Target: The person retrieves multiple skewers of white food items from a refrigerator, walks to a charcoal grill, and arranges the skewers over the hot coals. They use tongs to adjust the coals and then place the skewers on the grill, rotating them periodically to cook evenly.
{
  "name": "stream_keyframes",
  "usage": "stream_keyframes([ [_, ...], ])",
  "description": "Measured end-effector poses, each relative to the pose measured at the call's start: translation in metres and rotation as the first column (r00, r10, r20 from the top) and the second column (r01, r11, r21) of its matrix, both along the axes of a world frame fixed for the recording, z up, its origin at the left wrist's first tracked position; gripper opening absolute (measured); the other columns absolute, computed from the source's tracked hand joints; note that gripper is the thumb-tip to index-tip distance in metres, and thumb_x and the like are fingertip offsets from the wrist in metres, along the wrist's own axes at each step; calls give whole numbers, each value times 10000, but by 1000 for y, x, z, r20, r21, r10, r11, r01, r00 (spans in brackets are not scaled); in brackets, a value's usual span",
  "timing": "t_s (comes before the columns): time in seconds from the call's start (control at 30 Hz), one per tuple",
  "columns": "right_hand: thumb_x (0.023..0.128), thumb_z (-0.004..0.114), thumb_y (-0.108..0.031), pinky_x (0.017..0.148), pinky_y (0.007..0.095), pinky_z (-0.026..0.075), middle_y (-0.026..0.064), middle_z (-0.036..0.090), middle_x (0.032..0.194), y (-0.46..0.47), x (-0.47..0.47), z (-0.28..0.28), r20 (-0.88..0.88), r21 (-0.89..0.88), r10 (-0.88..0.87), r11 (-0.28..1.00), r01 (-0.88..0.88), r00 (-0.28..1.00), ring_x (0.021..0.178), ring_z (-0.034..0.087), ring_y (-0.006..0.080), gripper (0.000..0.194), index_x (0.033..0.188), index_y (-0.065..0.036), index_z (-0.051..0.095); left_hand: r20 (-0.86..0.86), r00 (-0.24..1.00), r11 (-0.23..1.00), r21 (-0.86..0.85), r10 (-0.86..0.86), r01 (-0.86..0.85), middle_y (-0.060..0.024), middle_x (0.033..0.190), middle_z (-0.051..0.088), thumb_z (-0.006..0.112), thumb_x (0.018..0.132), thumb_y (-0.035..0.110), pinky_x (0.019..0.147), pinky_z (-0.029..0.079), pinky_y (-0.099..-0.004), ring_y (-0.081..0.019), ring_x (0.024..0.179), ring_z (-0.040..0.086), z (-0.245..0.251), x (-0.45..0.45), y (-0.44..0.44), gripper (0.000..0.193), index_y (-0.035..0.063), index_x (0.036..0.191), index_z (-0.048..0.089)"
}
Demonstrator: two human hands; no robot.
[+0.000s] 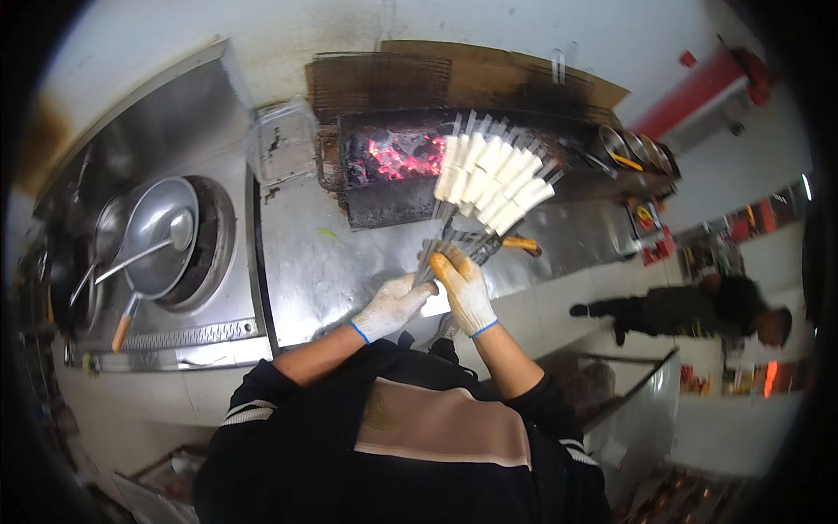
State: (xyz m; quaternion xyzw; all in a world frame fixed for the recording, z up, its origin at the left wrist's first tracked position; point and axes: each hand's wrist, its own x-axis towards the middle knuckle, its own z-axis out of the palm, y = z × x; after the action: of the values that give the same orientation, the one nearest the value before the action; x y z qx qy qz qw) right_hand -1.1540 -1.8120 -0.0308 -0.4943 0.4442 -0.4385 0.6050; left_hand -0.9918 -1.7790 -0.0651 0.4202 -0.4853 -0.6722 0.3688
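Both of my hands wear white knit gloves with blue cuffs. Between them they grip the lower ends of a fanned bunch of flat metal skewers [429, 252]. My left hand [391, 306] closes around the skewer ends from the left. On the right, my right hand [463, 285], its glove stained yellow at the thumb, presses against the same bundle. Pale, off-white food pieces [488, 177] are threaded on the skewers, several of them side by side. The fan overlaps the right part of a charcoal grill [386, 208], where red coals [399, 159] glow.
A wok [154, 262] with a ladle [180, 229] sits on the stove at left. A clear plastic tray [286, 141] stands beside the grill. A wooden-handled tool [522, 243] lies on the steel counter [314, 275]. Metal bowls [632, 147] stand far right. Another person [694, 308] is on the floor side.
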Motion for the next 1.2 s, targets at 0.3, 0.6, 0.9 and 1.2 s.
stream_keyframes([
  [0.3,1034,627,-267,710,290,539,65,687,1057,-122,-34,-12,211,296,377,855,-426,902,900,662,140,338,1248,-5,625,-103,851,839,262,516,-477,55,657,450,533,1095,325,449,339,-262,-68,504,382,16,-73,-35,251,99,1082,643],
  [0.6,997,685,-185,784,302,553,57,699,1083,-128,-36,-29,410,328,302,832,-448,861,934,677,162,333,1272,-6,625,-22,746,715,305,666,-629,35,673,477,544,1081,403,447,297,-245,-77,488,380,25,-101,-33,326,90,1103,635],
  [0.9,926,766,-117,812,306,559,31,703,1024,-120,-30,-14,269,293,275,889,-351,923,902,672,149,267,1165,-37,678,-67,659,645,297,749,-704,-10,656,548,490,1097,427,394,278,-272,-91,423,383,15,-99,-35,358,93,1057,611],
  [1.2,915,773,-98,790,288,541,34,715,1025,-110,-28,-2,50,39,154,987,-156,987,899,655,123,269,1153,-18,676,-82,677,664,311,732,-680,-20,697,602,509,1095,391,389,326,-262,-98,429,422,7,-86,-39,305,106,1045,608],
])
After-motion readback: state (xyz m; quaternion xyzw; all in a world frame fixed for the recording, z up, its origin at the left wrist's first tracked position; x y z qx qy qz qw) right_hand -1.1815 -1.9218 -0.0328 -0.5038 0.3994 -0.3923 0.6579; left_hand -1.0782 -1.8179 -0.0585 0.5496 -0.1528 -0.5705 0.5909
